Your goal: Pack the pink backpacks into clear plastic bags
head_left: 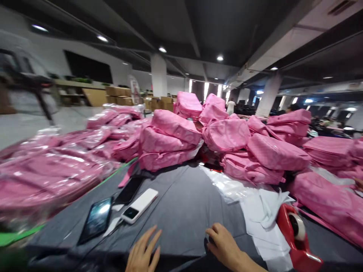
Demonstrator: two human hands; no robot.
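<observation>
1. At the far left of my feed, pink backpacks (48, 175) sealed in clear plastic bags lie heaped along the table, which is covered in a grey cloth (181, 223).
2. Beside that heap, a tablet (95, 221) lies face up near the near edge. A black smartphone (129, 190) and a white power bank (139, 206) sit just beyond it, almost touching each other.
3. The left hand (143, 251) comes up from the bottom edge, just below the power bank but not touching it. It is open and empty, with the fingers spread and pointing forward.
4. Straight ahead, unbagged pink backpacks (224, 136) are stacked in loose piles across the far side of the table.
5. The right hand (222, 245) is angled inward over the cloth, wrist low and fingers loosely curled. A dark patch sits by its fingertips, so I cannot tell whether it grasps anything.
6. To its right lie white paper sheets (263, 223), touching a red tape dispenser (295, 230) loaded with a roll of tape.
7. At the right edge, another person's fingers (359, 184) show beside more pink backpacks.
</observation>
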